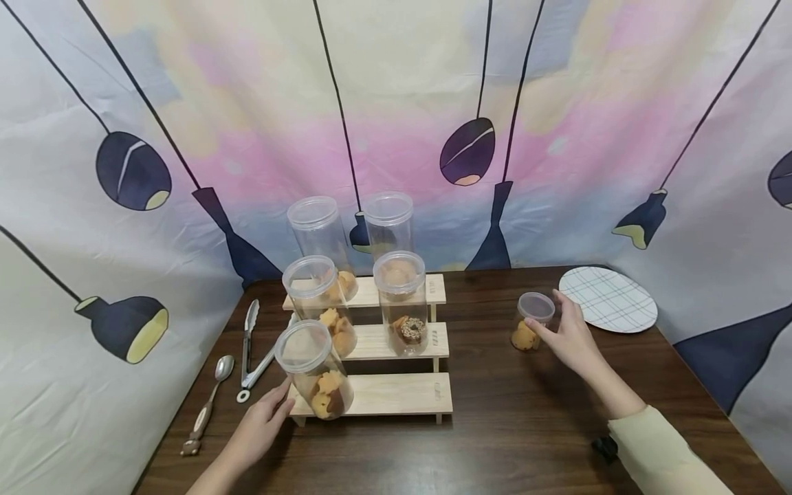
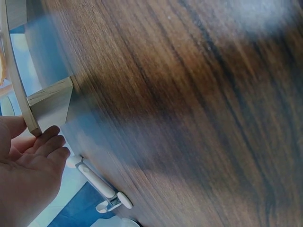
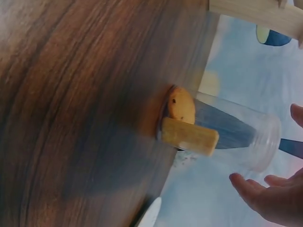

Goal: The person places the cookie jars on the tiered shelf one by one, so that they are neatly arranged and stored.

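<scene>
My left hand (image 1: 256, 423) holds the left end of the lowest step of a wooden three-step display stand (image 1: 396, 395). In the left wrist view the thumb is over the board (image 2: 31, 118) and the fingertips are under it. At the right, my right hand (image 1: 572, 344) is spread around a small clear lidded jar (image 1: 536, 309) with cookies in its bottom. The right wrist view shows a gap between the fingers and this jar (image 3: 236, 125), which stands upright on the table. Another jar (image 1: 312, 371) with cookies is on the lowest step, near my left hand.
Two jars stand on the middle step, one holding a nut-topped ring cookie (image 1: 412, 331). Two more jars (image 1: 313, 214) are on the top step. Metal tongs (image 1: 247, 344) and a spoon (image 1: 204, 412) lie left of the stand. A checked plate (image 1: 609, 299) lies back right.
</scene>
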The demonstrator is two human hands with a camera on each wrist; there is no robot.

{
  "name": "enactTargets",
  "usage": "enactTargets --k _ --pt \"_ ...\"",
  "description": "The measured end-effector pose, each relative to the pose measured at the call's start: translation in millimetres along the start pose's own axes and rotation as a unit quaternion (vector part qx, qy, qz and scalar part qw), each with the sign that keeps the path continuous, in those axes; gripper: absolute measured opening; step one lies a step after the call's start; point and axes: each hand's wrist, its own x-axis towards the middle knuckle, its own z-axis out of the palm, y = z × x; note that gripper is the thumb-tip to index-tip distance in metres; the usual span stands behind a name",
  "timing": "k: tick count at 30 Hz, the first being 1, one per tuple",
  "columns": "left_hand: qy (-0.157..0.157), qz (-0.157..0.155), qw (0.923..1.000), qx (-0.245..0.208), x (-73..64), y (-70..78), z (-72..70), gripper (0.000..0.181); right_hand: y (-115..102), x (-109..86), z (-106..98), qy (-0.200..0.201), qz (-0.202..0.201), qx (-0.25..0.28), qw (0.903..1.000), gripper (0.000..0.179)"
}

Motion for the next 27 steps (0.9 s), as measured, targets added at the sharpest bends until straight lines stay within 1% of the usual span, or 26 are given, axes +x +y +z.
enactTargets --k 5,10,14,20,27 --pt "-0.004 -0.004 1.0 0.003 -0.3 0.5 0.0 0.052 3.4 3.4 3.4 -0.009 0.005 0.007 0.9999 0.088" --pt "-0.001 0.001 1.0 0.004 -0.1 1.6 -0.3 0.052 4.5 6.1 4.8 -0.026 0.01 0.012 0.9995 0.087" --pt "-0.002 0.001 1.0 0.006 0.2 2.0 -0.3 0.052 7.0 7.5 6.7 -0.033 0.011 0.017 0.9992 0.084" --pt "-0.002 -0.002 1.0 0.009 0.6 1.6 -0.3 0.051 11.5 7.4 10.1 -0.012 0.009 0.03 0.9994 0.076" --pt "-0.01 -0.009 0.9999 0.005 0.9 0.8 -1.2 0.052 9.4 3.6 11.8 0.018 -0.001 0.023 0.9996 0.072"
